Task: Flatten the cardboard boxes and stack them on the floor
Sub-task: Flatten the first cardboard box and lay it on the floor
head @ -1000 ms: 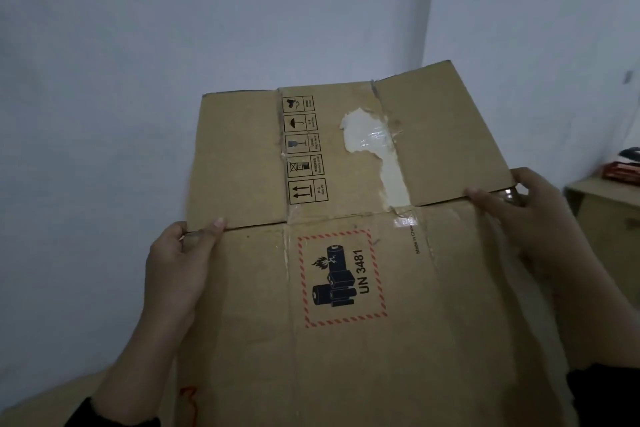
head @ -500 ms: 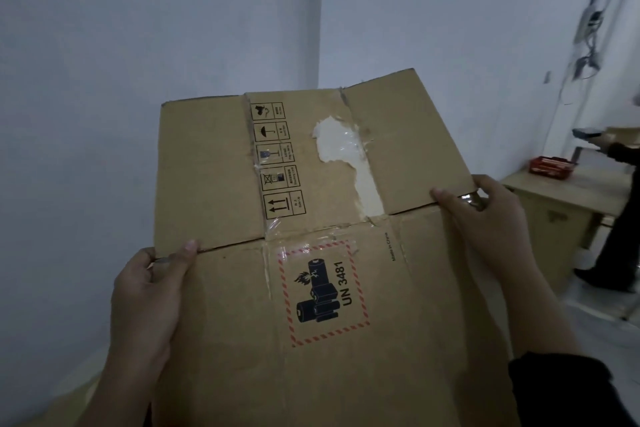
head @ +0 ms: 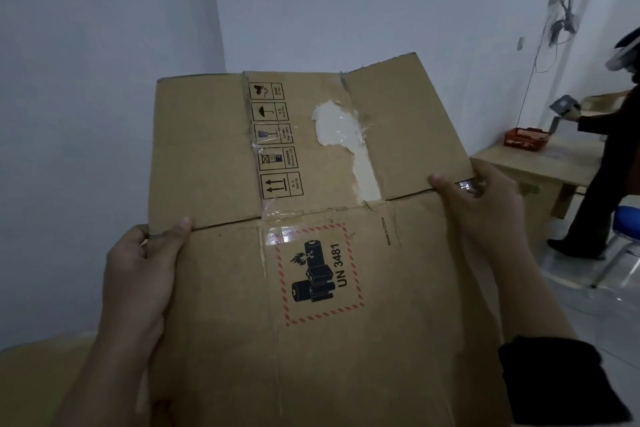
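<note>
I hold a flattened brown cardboard box (head: 221, 288) up in front of me, its face toward the camera. It carries a red-bordered UN 3481 battery label, a column of handling symbols and a torn white patch under clear tape. My left hand (head: 138, 274) grips its left edge at the flap crease, thumb on the front. On the right edge, at the same crease, my right hand (head: 485, 215) grips with the thumb in front. The upper flaps stand up above my hands. The lower end of the box runs out of the frame.
More brown cardboard (head: 41, 367) lies low at the left. A wooden table (head: 540, 166) with a red box (head: 526, 139) stands at the right by the wall. Another person (head: 602, 163) stands there holding a grey device, beside a blue chair (head: 627, 218). White walls meet in a corner behind.
My view has swung to the right, bringing the table, the other person and the chair into sight. The box stays gripped at both edges in the same way.
</note>
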